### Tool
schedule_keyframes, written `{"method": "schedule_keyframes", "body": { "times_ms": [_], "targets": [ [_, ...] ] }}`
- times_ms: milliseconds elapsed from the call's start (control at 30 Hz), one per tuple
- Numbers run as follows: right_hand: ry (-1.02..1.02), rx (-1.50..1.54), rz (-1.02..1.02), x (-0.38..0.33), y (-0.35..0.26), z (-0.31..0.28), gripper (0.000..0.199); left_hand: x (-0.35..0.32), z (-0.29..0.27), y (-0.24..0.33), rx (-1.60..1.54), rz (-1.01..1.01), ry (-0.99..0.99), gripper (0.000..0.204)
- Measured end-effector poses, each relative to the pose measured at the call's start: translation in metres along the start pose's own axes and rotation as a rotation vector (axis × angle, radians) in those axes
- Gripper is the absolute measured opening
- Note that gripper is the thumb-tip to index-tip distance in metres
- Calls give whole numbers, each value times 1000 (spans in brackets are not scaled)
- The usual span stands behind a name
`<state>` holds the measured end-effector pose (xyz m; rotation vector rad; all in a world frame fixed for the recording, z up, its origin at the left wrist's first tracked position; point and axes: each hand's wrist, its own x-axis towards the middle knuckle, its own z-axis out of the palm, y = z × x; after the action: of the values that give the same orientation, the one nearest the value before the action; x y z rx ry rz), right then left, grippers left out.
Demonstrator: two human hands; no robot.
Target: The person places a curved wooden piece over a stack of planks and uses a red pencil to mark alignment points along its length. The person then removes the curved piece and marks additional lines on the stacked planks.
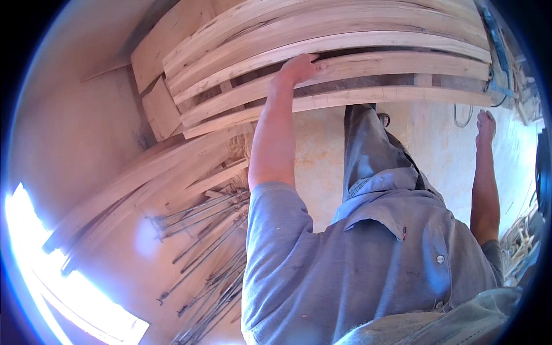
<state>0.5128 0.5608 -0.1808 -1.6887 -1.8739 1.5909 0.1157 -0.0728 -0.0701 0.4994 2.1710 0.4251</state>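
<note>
Several long, pale wooden boards lie side by side across the top of the view, with narrow gaps between some. My left hand (298, 70) is on the second board (379, 64) from the near side, its fingers hooked over the far edge into the dark gap. Nearer to me runs the front board (368, 96), its face marked with a few thin lines. My right hand (486, 125) is just below the right end of that front board, apart from it. Its small, blurred fingers look curled together, and nothing shows in them.
Long metal bar clamps (213, 253) lie on the floor at the lower left. Beside them, long planks (132, 178) stretch toward a bright opening (69, 293). A blue tool or strap (499, 54) and a dark cable (463, 118) are by the boards' right end. Scrap wood (520, 244) lies far right.
</note>
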Motion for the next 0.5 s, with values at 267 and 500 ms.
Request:
{"method": "schedule_keyframes", "body": {
  "times_ms": [267,500],
  "targets": [
    [76,-373,-16,-3,40,-42,37,49,14,-29,-69,197,-84,64],
    [141,17,-78,-129,1,61,43,8,-22,-41,-150,82,5,60]
  ]
}}
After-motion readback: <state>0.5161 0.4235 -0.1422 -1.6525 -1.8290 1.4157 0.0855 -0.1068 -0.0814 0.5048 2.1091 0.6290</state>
